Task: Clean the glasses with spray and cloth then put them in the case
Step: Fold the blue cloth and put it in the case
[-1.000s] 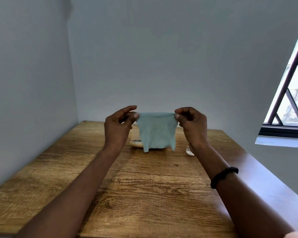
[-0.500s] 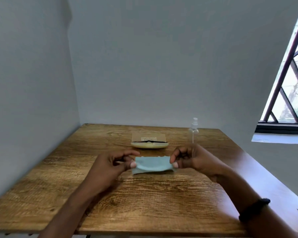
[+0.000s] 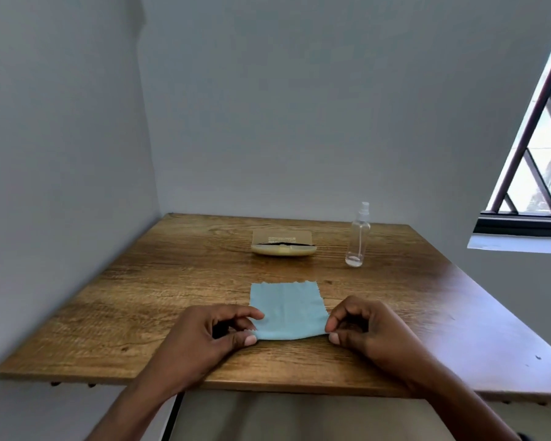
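Note:
A light blue cloth (image 3: 287,308) lies spread flat on the wooden table (image 3: 159,300), near its front edge. My left hand (image 3: 210,338) pinches the cloth's near left corner between thumb and forefinger. My right hand (image 3: 366,329) pinches the near right corner the same way. Farther back, a cream glasses case (image 3: 283,249) lies open in the middle, with a dark frame edge showing inside it against a tan lid. A clear spray bottle (image 3: 358,237) stands upright to the right of the case.
Grey walls close off the table at the back and on the left. A barred window (image 3: 528,173) with a white sill sits in the right wall. The table's front edge runs just below my wrists.
My hands brought the cloth down from in front of me, where it hung, onto the table. It now lies flat and spread out, still pinched at its near corners.

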